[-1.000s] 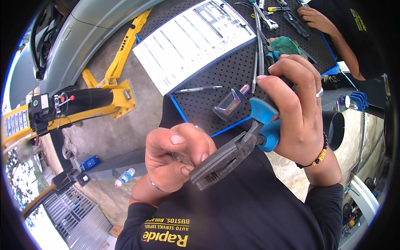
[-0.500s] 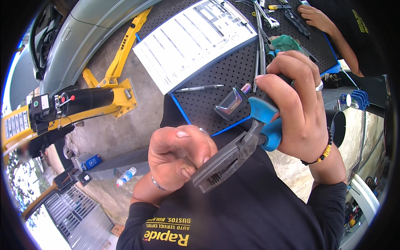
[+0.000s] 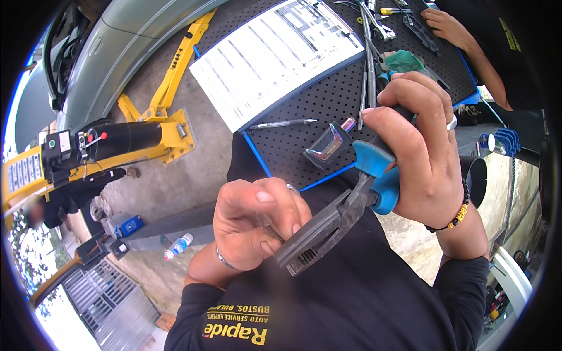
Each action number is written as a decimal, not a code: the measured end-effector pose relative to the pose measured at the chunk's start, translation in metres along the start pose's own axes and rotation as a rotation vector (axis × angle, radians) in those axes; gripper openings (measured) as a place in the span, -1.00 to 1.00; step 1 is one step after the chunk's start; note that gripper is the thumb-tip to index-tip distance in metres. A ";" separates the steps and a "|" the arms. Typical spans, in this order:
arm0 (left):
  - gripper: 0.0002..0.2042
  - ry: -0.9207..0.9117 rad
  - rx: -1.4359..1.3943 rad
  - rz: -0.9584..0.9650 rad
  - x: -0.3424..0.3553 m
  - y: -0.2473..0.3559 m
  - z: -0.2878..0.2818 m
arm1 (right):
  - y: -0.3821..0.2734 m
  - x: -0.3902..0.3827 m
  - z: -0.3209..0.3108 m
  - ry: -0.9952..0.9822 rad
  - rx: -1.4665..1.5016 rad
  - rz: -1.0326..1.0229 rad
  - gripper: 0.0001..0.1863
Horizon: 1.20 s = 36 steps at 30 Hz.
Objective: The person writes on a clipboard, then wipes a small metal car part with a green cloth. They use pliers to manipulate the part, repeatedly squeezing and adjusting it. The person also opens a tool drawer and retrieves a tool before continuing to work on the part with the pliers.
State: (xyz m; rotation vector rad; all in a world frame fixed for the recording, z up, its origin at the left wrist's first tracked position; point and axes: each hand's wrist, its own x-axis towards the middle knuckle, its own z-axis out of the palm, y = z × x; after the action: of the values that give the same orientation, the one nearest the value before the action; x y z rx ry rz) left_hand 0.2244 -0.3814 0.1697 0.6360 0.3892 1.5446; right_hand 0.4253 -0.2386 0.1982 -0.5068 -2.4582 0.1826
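My right hand (image 3: 418,146) is wrapped around the blue-and-black handles of a pair of pliers (image 3: 313,237), held up in front of my chest. The dark metal jaws point down toward the lower left, with serrated teeth showing near their tip. Beside that tip is my left hand (image 3: 257,225), thumb and fingers pinched together. A thin, small piece (image 3: 270,225) shows between its fingers, too blurred to name. Whether the jaws grip this piece cannot be seen. Just beyond the pliers, a glossy faceted bottle-like object (image 3: 326,145) lies on the black perforated tabletop (image 3: 281,146).
A printed sheet (image 3: 269,58) and a pen (image 3: 284,124) lie on the table. Long metal tools (image 3: 369,64) and a green cloth (image 3: 404,61) are farther right. A co-worker's hand (image 3: 448,26) rests at the far right. A yellow lift arm (image 3: 170,70) stands left, beside a grey car (image 3: 126,47).
The view has shifted slightly, and both hands keep nearly the same pose around the pliers. In the left background, a dark-clothed person has come further into view beneath the yellow lift.
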 end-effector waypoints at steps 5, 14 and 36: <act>-0.51 -0.013 0.049 -0.044 0.002 0.005 0.002 | 0.001 -0.002 -0.001 0.005 0.003 -0.008 -0.47; -0.53 -0.013 0.040 -0.072 -0.002 0.002 0.007 | 0.002 -0.001 -0.007 -0.024 0.021 -0.014 -0.47; -0.60 -0.033 -0.013 -0.096 -0.004 0.001 0.008 | 0.004 -0.005 -0.012 -0.046 -0.016 -0.028 -0.48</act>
State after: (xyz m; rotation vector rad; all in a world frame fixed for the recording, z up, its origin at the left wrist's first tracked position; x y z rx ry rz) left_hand 0.2283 -0.3862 0.1758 0.6238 0.3793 1.4423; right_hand 0.4373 -0.2367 0.2043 -0.4804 -2.5117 0.1645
